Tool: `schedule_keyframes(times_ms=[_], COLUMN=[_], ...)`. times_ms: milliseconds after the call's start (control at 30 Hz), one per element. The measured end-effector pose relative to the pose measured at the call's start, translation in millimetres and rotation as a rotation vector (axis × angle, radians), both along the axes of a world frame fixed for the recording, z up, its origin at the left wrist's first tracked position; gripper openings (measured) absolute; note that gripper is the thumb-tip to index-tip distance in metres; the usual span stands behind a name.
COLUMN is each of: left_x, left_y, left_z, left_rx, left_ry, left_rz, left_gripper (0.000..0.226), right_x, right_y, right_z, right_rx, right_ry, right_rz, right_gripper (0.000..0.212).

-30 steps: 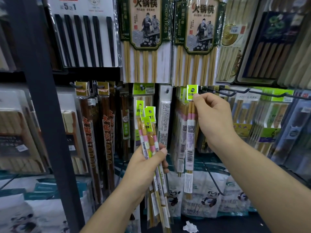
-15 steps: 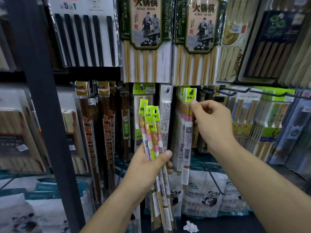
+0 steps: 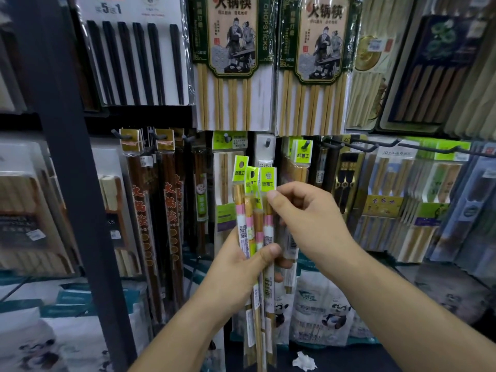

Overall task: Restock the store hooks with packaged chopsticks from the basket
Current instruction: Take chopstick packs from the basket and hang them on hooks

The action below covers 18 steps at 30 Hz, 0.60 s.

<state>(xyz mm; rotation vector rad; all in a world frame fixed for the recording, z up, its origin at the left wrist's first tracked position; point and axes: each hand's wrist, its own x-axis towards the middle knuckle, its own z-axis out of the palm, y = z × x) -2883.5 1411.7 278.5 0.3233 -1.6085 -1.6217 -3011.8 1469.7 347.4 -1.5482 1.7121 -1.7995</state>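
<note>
My left hand point(image 3: 241, 267) clamps 3 chopstick packets point(image 3: 255, 210) below the hook point(image 3: 306, 146); right hand point(image 3: 303, 218) pinches 1. I'd peel it off cleanly, keeping its hanging hole clear.

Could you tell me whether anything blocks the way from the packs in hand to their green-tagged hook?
Nothing visible does: the right hand pinches the rightmost held pack, and open space leads up-right to the hook.

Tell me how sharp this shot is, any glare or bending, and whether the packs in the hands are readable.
Head view: centre fairly sharp, lime labels on the held chopstick packs legible; wide-angle bending bows the dark shelf post; edges soft, lower left blurred; mild sheen on the plastic packaging up top; even, dim store light; right hand slightly soft.
</note>
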Motion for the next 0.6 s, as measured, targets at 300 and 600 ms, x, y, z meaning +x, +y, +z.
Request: schedule_keyframes(times_ms=[300,600], left_x=[-2.0,0.8], left_y=[-9.5,-9.3], left_z=[-7.7,-4.7], left_rx=[0.175,0.154], left_ry=[0.064,0.056], left_rz=[0.051,0.074], left_gripper=[0.013,0.013], right_x=[-16.9,-32.6], right_y=[-2.6,-12.4], right_z=[20.4,34.0], right_rx=[-0.125,-0.139], right_ry=[-0.136,-0.193], right_rz=[-0.129,-0.213], right_gripper=[0.023,0.035])
